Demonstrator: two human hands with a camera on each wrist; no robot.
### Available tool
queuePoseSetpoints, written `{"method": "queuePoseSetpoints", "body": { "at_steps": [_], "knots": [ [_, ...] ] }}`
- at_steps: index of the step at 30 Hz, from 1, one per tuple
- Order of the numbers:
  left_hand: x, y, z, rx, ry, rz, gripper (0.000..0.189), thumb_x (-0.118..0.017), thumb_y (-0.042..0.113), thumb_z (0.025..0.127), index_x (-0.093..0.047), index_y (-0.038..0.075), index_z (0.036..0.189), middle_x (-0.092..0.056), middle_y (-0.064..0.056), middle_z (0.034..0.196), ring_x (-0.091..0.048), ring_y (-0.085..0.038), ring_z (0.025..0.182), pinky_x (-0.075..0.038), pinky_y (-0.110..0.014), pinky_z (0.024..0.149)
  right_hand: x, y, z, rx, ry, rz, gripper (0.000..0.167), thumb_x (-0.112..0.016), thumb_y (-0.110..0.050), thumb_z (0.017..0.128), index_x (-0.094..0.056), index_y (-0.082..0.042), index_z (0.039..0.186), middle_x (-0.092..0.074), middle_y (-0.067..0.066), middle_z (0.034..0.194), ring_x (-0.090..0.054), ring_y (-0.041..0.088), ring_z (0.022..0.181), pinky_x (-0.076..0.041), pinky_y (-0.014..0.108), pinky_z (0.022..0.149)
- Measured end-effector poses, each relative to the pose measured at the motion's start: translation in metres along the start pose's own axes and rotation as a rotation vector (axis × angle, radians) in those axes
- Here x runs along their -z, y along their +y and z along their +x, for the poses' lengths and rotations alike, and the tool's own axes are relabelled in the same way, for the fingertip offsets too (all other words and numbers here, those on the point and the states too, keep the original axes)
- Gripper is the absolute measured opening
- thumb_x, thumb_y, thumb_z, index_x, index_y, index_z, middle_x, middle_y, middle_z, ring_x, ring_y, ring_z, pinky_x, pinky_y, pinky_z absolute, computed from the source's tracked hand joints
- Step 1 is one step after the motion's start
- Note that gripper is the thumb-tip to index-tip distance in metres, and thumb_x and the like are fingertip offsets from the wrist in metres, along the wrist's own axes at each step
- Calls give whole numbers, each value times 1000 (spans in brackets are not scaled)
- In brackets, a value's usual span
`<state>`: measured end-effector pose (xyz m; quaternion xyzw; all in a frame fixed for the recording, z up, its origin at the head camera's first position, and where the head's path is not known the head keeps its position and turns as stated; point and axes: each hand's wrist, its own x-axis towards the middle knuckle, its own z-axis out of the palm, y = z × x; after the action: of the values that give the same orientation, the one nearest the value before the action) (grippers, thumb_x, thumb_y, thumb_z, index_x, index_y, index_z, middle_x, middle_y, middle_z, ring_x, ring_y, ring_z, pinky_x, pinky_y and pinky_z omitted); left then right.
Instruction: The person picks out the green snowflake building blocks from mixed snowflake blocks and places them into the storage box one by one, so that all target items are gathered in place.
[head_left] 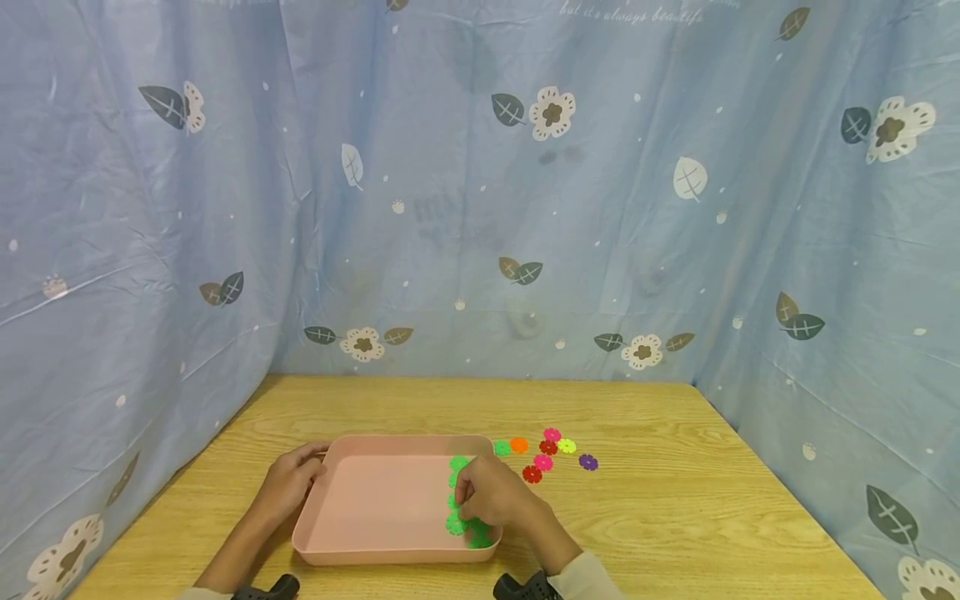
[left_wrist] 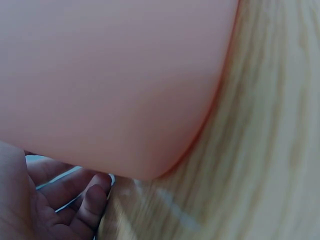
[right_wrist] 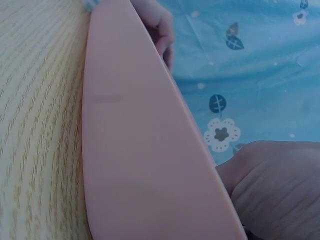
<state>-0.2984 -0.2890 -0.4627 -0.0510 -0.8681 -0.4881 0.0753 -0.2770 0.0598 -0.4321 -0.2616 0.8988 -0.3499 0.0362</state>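
A pink tray (head_left: 390,557) stands on the table; its wall (left_wrist: 125,90) fills much of the left wrist view. My left hand (head_left: 288,482) rests at the tray's left side near the far corner, its loosely bent fingers (left_wrist: 95,200) against the outside. Over the tray's right end is my right hand (head_left: 491,492), fingertips bent down together among several green flower-shaped plastic discs (head_left: 456,524). Part of the discs is hidden under that hand, and I cannot tell whether one is pinched. In the right wrist view the tray's side (right_wrist: 135,125) hides the right fingertips.
Right of the tray lie more flower discs on the wooden table (head_left: 675,500): a green one (head_left: 502,447), an orange one (head_left: 519,445), red ones (head_left: 532,474), pink ones (head_left: 552,435), a yellow one (head_left: 567,446) and a purple one (head_left: 588,462). Blue patterned curtains (head_left: 465,208) surround the table.
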Motion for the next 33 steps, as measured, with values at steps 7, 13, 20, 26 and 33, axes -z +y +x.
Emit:
{"method": "queuePoseSetpoints", "body": {
  "at_steps": [7, 13, 20, 26, 33],
  "knots": [
    [-1, 0, 0, 7, 7, -12, 43, -50, 9, 100, -56, -3, 140, -63, -24, 132, -65, -19, 92, -53, -31, 73, 3, 1, 0, 15, -10, 67, 17, -78, 8, 78, -70, -6, 75, -63, -5, 68, -57, 6, 62, -52, 21, 58],
    [-1, 2, -1, 9, 15, -23, 42, -50, 9, 100, -58, -2, 139, -64, -24, 131, -66, -20, 94, -53, -30, 74, 7, 3, 1, 31, -20, 79, 16, -77, 8, 78, -70, -5, 77, -62, -5, 68, -55, 6, 63, -51, 21, 60],
    [-1, 2, -2, 7, 21, -35, 41, -50, 8, 99, -59, -2, 138, -65, -23, 130, -66, -21, 95, -54, -30, 75, 15, 4, 2, 32, 14, 66, 10, -74, 2, 85, -71, -7, 83, -60, -5, 76, -53, 9, 68, -48, 22, 62],
    [-1, 2, -2, 4, 19, -32, 41, -50, 8, 99, -59, -3, 137, -65, -24, 129, -67, -21, 95, -54, -30, 75, 25, 3, 2, 61, 59, 80, 8, -70, -1, 89, -70, -7, 84, -59, -3, 75, -50, 9, 65, -45, 23, 58],
    [-1, 2, -2, 4, 14, -30, 42, -49, 8, 99, -58, -3, 138, -64, -25, 130, -67, -23, 97, -54, -30, 75, 31, 4, 1, 40, 118, 96, 12, -69, -3, 92, -69, -11, 84, -58, -4, 71, -47, 9, 60, -43, 23, 56]
  ]
}}
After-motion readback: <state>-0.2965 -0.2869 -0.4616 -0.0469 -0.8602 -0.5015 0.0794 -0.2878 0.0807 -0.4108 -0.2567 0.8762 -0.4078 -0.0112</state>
